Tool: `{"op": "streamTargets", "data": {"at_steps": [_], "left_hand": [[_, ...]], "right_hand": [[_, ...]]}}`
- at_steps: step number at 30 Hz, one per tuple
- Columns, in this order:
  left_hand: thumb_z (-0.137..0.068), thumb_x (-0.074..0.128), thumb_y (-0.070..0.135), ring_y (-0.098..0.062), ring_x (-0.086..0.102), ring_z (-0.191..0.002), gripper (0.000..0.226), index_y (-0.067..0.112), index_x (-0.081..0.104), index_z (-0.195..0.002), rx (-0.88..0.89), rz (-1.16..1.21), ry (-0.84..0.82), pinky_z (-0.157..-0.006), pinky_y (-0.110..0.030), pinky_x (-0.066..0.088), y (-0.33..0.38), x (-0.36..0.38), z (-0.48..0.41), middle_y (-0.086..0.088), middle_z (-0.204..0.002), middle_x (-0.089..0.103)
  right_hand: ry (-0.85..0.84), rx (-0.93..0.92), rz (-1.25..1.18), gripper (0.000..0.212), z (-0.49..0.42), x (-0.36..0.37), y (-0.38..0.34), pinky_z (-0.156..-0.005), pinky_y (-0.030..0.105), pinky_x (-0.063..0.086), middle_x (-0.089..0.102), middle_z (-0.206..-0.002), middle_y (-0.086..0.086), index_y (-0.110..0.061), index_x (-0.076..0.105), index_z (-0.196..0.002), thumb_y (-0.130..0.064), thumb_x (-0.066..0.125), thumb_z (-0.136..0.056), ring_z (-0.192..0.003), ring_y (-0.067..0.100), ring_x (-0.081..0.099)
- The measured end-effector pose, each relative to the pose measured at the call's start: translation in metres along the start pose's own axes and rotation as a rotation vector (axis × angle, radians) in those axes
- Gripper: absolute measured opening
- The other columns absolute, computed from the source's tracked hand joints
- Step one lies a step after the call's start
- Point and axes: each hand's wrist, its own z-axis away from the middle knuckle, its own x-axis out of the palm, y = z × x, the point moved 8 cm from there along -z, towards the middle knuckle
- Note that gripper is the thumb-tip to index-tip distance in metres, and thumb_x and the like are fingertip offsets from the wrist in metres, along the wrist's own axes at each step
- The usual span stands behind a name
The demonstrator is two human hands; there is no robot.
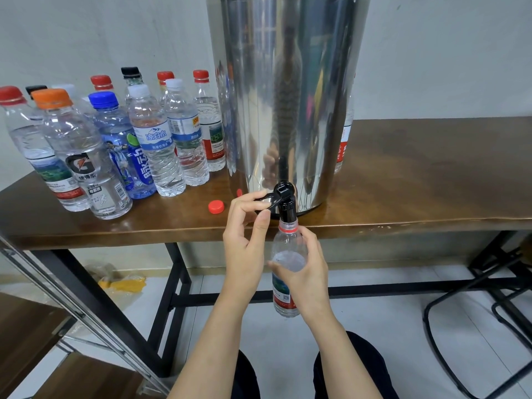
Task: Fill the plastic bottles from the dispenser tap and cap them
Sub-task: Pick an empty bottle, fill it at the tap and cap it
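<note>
Nearest, the right hand [308, 272] grips a clear plastic bottle [288, 244] held upright just below the bench [417, 182] edge, its open neck at the black tap [287, 207] spout. Just left, the left hand [244, 240] pinches the tap lever [266, 199], and a loose red cap [216, 206] lies on the bench. Farther back stands the steel dispenser [288, 96], with capped bottles [155, 139] clustered at far left.

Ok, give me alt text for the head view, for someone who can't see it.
The right hand holds an uncapped plastic bottle with its mouth under the black tap of a steel dispenser, while the left hand pinches the tap lever. A loose red cap lies on the brown table; capped bottles stand left of the dispenser.
</note>
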Motion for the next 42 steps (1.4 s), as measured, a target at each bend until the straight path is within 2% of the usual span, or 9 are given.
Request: {"op": "streamTargets", "data": {"at_steps": [7, 13, 17, 20, 25, 35, 42], "left_hand": [[-0.096, 0.056, 0.025, -0.023, 0.056, -0.122, 0.011, 0.033, 0.063, -0.099, 0.001, 0.005, 0.006, -0.104, -0.055, 0.044, -0.0003, 0.0000, -0.0004, 0.015, -0.121, 0.062], [-0.096, 0.056, 0.026, -0.023, 0.056, -0.122, 0.013, 0.037, 0.063, -0.099, -0.001, 0.009, 0.010, -0.104, -0.053, 0.044, 0.0002, -0.0003, -0.0002, 0.013, -0.121, 0.062], [-0.096, 0.056, 0.025, -0.027, 0.055, -0.123, 0.009, 0.030, 0.063, -0.100, -0.008, 0.002, 0.008, -0.104, -0.056, 0.043, -0.0021, -0.0007, 0.0002, 0.012, -0.121, 0.062], [-0.096, 0.056, 0.024, -0.027, 0.055, -0.123, 0.010, 0.031, 0.063, -0.100, -0.006, 0.000, 0.008, -0.104, -0.056, 0.043, -0.0015, -0.0004, 0.0000, 0.010, -0.121, 0.062], [-0.096, 0.055, 0.023, -0.026, 0.055, -0.123, 0.009, 0.023, 0.063, -0.101, -0.008, -0.007, 0.008, -0.105, -0.055, 0.043, -0.0016, -0.0004, 0.0006, 0.000, -0.122, 0.063], [-0.096, 0.056, 0.024, -0.027, 0.056, -0.123, 0.009, 0.026, 0.063, -0.100, -0.011, 0.005, 0.010, -0.105, -0.054, 0.043, -0.0008, -0.0003, 0.0006, 0.005, -0.122, 0.063], [-0.096, 0.056, 0.024, -0.022, 0.056, -0.122, 0.011, 0.032, 0.063, -0.099, 0.012, -0.001, 0.009, -0.104, -0.053, 0.044, 0.0011, -0.0003, -0.0004, 0.015, -0.120, 0.062]], "right_hand": [[0.005, 0.008, 0.005, 0.079, -0.0003, 0.0006, 0.0014, -0.105, 0.028, 0.037, 0.043, -0.125, -0.035, -0.065, 0.037, -0.116, -0.021, 0.086, -0.072, -0.117, -0.021, 0.037], [0.007, 0.015, 0.009, 0.079, 0.0000, 0.0006, 0.0014, -0.105, 0.029, 0.037, 0.042, -0.124, -0.036, -0.064, 0.037, -0.117, -0.021, 0.086, -0.073, -0.117, -0.020, 0.037], [0.007, 0.017, 0.011, 0.079, 0.0002, 0.0006, 0.0016, -0.105, 0.028, 0.036, 0.041, -0.124, -0.038, -0.065, 0.036, -0.117, -0.020, 0.085, -0.073, -0.118, -0.019, 0.037], [0.011, 0.014, 0.010, 0.079, 0.0004, -0.0002, 0.0011, -0.107, 0.029, 0.037, 0.044, -0.126, -0.034, -0.064, 0.037, -0.118, -0.021, 0.086, -0.073, -0.120, -0.016, 0.038], [0.006, 0.020, -0.001, 0.078, 0.0009, -0.0005, -0.0001, -0.108, 0.033, 0.039, 0.045, -0.128, -0.030, -0.062, 0.038, -0.119, -0.020, 0.085, -0.073, -0.121, -0.013, 0.040], [0.013, 0.018, 0.003, 0.079, 0.0018, -0.0015, -0.0038, -0.111, 0.040, 0.040, 0.047, -0.130, -0.026, -0.063, 0.038, -0.118, -0.020, 0.086, -0.072, -0.124, -0.005, 0.042], [0.008, 0.016, -0.014, 0.078, 0.0017, -0.0011, -0.0042, -0.110, 0.042, 0.041, 0.048, -0.130, -0.026, -0.060, 0.039, -0.120, -0.020, 0.086, -0.072, -0.125, -0.008, 0.041]]}}
